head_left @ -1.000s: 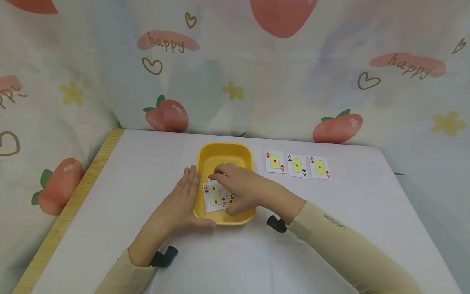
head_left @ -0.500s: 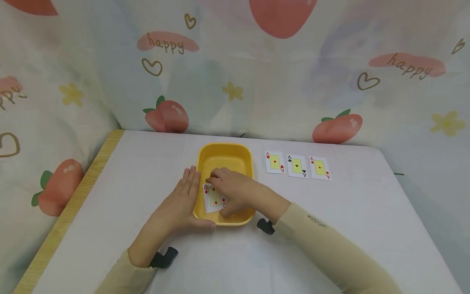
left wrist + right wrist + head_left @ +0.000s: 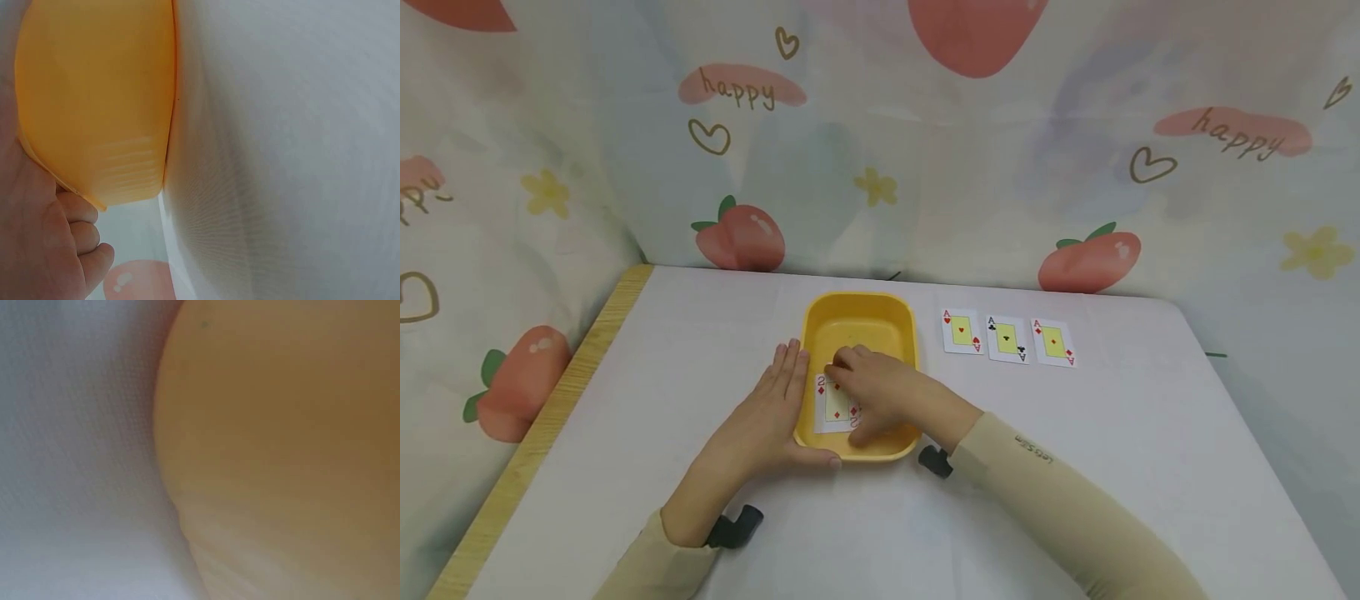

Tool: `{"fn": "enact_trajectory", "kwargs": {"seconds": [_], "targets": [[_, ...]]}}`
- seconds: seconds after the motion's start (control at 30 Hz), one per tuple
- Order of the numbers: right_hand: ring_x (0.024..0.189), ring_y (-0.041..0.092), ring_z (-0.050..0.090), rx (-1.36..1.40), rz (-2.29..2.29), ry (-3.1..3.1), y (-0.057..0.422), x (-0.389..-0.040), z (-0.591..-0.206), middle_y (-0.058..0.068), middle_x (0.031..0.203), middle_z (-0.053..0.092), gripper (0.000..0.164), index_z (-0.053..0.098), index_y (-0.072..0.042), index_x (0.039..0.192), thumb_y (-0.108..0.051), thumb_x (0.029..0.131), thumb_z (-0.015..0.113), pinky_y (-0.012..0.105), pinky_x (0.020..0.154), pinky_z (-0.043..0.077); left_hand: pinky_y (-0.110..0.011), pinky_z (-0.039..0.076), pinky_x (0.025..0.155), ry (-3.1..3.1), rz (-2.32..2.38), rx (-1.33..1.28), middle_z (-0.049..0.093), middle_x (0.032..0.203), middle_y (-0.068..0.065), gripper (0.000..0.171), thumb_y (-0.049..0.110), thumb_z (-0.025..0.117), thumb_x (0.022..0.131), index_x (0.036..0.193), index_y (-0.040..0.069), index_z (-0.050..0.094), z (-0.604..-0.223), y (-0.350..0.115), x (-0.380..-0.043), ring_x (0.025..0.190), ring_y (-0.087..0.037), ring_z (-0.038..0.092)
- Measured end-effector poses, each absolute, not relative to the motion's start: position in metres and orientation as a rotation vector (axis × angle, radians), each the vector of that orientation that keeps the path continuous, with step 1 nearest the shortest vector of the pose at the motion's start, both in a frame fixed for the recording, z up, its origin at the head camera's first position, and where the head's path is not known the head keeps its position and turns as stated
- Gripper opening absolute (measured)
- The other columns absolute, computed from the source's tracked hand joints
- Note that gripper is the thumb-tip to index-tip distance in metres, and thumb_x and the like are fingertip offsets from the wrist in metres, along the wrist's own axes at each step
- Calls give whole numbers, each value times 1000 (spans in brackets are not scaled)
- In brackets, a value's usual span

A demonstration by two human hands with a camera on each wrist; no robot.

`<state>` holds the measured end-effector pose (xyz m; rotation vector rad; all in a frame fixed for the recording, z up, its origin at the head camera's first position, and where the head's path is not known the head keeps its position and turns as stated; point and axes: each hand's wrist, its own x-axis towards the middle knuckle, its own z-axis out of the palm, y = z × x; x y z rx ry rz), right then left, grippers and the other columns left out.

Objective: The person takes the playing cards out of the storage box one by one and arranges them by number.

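A yellow plastic tray (image 3: 861,318) stands on the white-covered table. My left hand (image 3: 762,414) lies along its left side with straight fingers, the thumb reaching past the near left corner. In the left wrist view, the tray's outer wall (image 3: 94,94) shows beside those fingers (image 3: 84,237). Inside the tray, my right hand (image 3: 886,390) holds a two of diamonds playing card (image 3: 836,410), fingertips at its far edge and thumb by the near right corner. The palm covers the card's right part and whatever lies beneath. Only tray wall (image 3: 275,425) and cloth appear in the right wrist view.
Right of the tray, an ace of hearts (image 3: 961,332), an ace of clubs (image 3: 1007,339) and an ace of diamonds (image 3: 1053,342) lie face up in a row. A printed curtain (image 3: 925,167) hangs behind the table, whose wooden edge (image 3: 550,417) shows at left.
My right hand has moved slightly left over the cards, and the two of diamonds has turned straighter. Cards seen under it earlier are now covered. The left hand stays put.
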<state>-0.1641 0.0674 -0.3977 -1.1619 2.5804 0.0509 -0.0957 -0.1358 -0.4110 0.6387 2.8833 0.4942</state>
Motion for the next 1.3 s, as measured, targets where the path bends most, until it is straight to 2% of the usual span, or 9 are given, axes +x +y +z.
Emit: {"fn": "enact_trajectory", "kwargs": {"seconds": [0.33,0.67,1.03,1.3], "targets": [[116,16,45,-1175,54,2592,64,-163,-395,1,134,49,89,54,-13,140,-53,67,85,30,109,42,-46,15,124,2884,484,633,-6,167,-16,143,91,60,64,159,0,2,-410,-135,-96,154,-31,-7],[112,16,44,-1173,48,2588,61,-161,-394,0,129,49,87,54,-15,135,-56,65,87,31,105,44,-48,16,124,2890,523,635,-5,167,-17,143,85,67,64,158,-1,4,-411,-135,-95,154,-33,-5],[112,16,44,-1150,-19,2588,64,-161,-391,1,128,49,89,50,-15,138,-46,65,90,28,105,45,-48,17,123,2894,545,626,-5,167,-16,143,83,70,63,159,-1,5,-412,-135,-95,154,-32,-5],[119,17,45,-1109,-44,2586,73,-161,-380,3,137,47,98,45,-14,147,-44,66,90,29,109,43,-49,16,123,2879,554,614,-6,167,-16,144,83,70,63,159,-1,4,-412,-135,-95,154,-33,-5]]}}
